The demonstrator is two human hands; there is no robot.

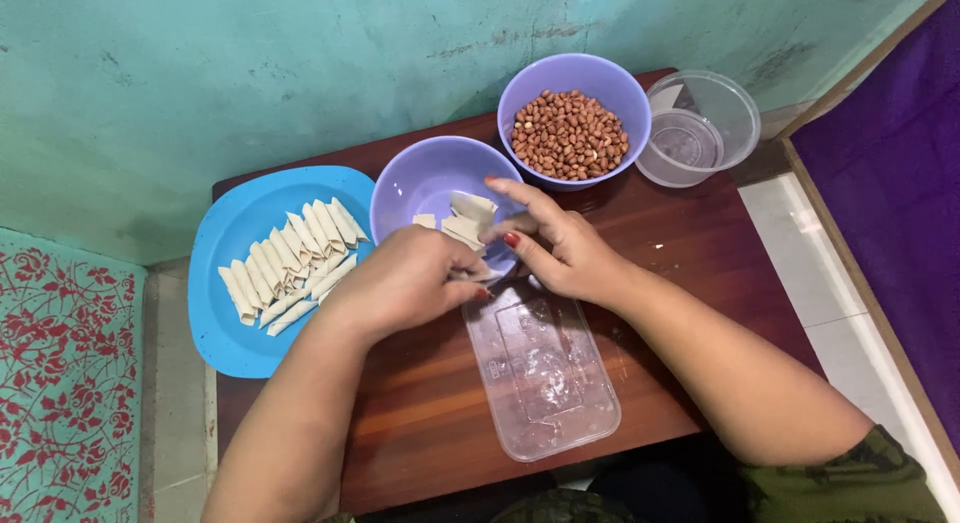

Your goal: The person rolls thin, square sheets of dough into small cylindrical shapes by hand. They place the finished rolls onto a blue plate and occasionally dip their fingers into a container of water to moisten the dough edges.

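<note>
Two hands, left hand and right hand, pinch a pastry wrapper over the lavender bowl, rolling it.

Two bare forearms are seen entering from the lower edge of the head view. No watch, ring or bracelet is seen on the left hand or the right hand. Red polish is noted on the nails that show: one on the right thumb, one on a left fingertip. A short sleeve in a dark green camouflage pattern is seen at the right upper arm. The left arm is uncovered as far as the frame shows.
</note>
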